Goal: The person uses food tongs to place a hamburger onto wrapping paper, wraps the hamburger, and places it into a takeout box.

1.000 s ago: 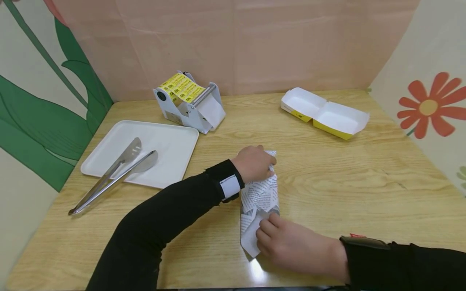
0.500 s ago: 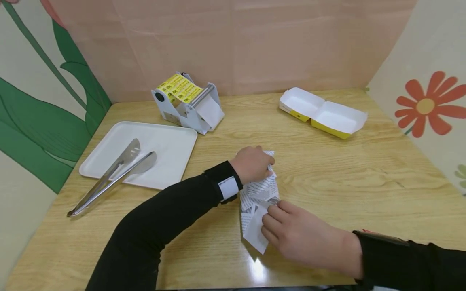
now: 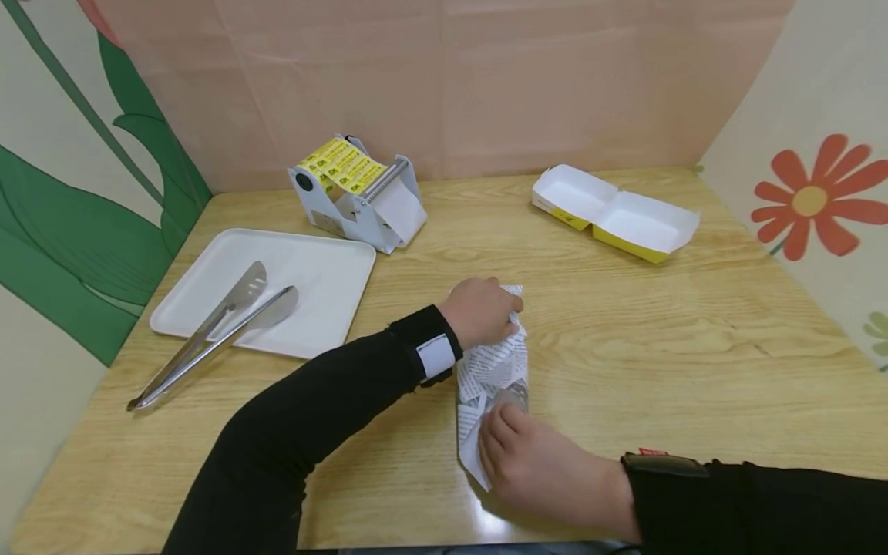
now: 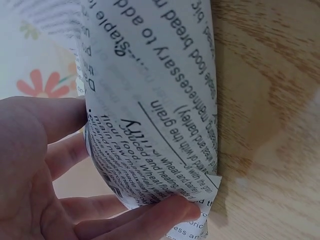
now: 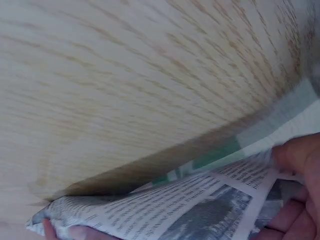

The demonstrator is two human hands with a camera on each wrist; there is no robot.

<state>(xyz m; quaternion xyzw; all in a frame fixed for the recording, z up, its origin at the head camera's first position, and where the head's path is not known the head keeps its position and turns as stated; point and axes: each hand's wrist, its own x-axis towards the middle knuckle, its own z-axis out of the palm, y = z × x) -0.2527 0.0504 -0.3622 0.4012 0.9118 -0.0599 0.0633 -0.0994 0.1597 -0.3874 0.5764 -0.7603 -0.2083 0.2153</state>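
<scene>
A long, narrow wrap of newsprint-patterned paper (image 3: 494,366) lies front to back on the table; whatever it may contain is hidden. Its far end is gripped by my left hand (image 3: 479,312), thumb and fingers bent around the paper. Close up in the left wrist view, the printed paper (image 4: 155,100) looks rounded, with fingers on its folded tip. My right hand (image 3: 548,470) pinches the paper at the near end, its fingers curled over the flap there. In the right wrist view the right hand (image 5: 297,200) has the thumb on the paper's edge.
A white tray (image 3: 326,301) with metal tongs (image 3: 208,339) across it stands at the left. Behind sits a label dispenser (image 3: 361,193) with a yellow roll. An unfolded white-and-yellow carton (image 3: 617,208) lies at the back right.
My right hand first moved slightly up and right with the paper flap, then came back down and left over the near end. The left hand stays in place.
</scene>
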